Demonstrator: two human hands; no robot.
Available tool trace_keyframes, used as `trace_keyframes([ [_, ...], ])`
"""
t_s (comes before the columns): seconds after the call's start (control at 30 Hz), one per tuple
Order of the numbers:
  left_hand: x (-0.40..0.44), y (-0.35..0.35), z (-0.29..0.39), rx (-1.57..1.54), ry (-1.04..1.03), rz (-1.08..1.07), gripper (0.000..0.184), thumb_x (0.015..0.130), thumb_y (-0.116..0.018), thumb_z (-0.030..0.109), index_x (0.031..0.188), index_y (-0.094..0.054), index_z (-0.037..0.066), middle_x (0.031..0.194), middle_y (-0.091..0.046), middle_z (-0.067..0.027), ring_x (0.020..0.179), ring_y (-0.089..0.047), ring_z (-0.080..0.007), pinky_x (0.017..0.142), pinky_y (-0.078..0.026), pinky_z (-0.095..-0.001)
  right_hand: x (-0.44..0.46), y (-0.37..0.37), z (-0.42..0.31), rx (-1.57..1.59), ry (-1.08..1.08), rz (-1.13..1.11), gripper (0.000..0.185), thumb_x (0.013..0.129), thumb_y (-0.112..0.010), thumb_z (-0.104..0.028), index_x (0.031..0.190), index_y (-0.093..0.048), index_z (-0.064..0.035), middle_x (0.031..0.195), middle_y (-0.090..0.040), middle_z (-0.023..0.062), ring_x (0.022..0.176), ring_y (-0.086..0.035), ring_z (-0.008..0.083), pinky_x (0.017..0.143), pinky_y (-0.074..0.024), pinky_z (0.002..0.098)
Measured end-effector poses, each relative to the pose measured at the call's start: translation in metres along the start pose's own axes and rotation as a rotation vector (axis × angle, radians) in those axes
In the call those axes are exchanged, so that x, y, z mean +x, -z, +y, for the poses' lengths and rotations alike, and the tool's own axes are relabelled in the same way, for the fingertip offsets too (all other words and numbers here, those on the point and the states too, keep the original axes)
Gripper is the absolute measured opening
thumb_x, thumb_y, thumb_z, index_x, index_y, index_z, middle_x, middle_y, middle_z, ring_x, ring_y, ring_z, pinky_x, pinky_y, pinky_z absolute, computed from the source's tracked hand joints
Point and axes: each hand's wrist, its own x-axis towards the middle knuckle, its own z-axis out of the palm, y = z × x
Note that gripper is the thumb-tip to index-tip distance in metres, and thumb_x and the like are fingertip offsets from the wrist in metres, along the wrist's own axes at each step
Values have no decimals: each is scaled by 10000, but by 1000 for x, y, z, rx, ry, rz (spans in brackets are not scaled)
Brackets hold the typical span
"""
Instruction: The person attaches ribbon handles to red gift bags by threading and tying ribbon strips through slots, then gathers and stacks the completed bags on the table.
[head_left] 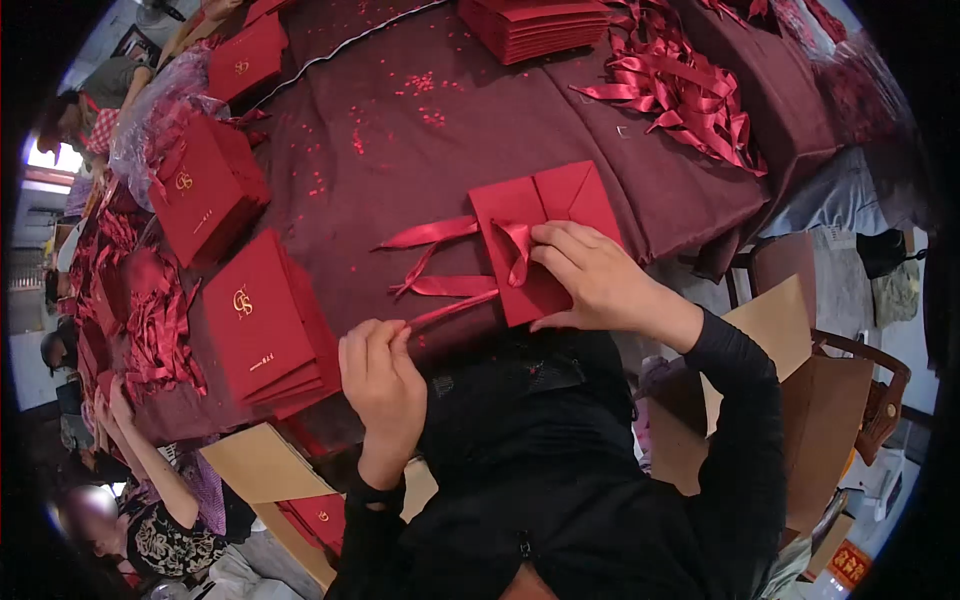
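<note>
A small red paper gift bag [575,190] lies flat on the table near its front edge. My right hand [600,275] grips it, fingertips on top beside a ribbon loop [515,250] and thumb at the near edge. From the bag's left side several shiny red ribbon ends [430,233] trail onto the cloth. My left hand [383,385] pinches the tip of one red ribbon [455,308], drawn out toward the lower left. Left of that hand lies a stack of red bags [262,310] with gold print.
Dark red cloth [330,130] covers the table, dotted with red bits [430,85]. Ribbon piles [690,95] lie at upper right and left [155,320]. More bags [205,190] stand at left. Open cardboard boxes [825,430] flank me. Another person's arm [155,465] reaches in at lower left.
</note>
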Motion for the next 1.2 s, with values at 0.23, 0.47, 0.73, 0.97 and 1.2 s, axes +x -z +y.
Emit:
trace_keyframes([
  [0.23,-15,10,-1,-53,6,-49,115,802,-659,-56,905,-613,-32,905,-572,-155,768,-596,-316,662,-490,-373,-26,31,12,-136,125,-202,674,628,-786,-248,1191,-540,26,1262,-520,149,1202,-504,319,1020,-435,406],
  [0.47,-1,34,-4,33,-55,137,166,786,-687,-35,942,-636,-5,976,-584,-144,905,-569,-322,758,-468,-400,19,93,-19,-239,181,-34,410,700,-757,-232,1036,-646,-26,1152,-590,156,1102,-585,308,907,-495,396],
  [0.73,24,63,-7,403,21,379,278,832,-709,113,1091,-640,37,1193,-581,-139,1131,-518,-344,937,-408,-444,222,42,72,888,-657,315,162,906,-668,-156,964,-672,-6,885,-692,64,758,-652,160,689,-534,300],
  [0.97,3,70,-44,566,155,163,365,885,-667,304,1148,-634,54,1304,-553,-148,1259,-463,-371,1030,-348,-498,279,-83,141,758,-880,572,243,856,-710,-168,966,-665,45,924,-687,149,806,-665,239,708,-525,379],
  [1.2,-6,62,-52,494,180,-2,511,871,-664,403,1250,-594,67,1356,-526,-174,1278,-448,-393,1038,-342,-510,258,-68,111,-4,-689,573,261,795,-736,-213,941,-681,-3,947,-653,182,904,-630,326,788,-509,436],
])
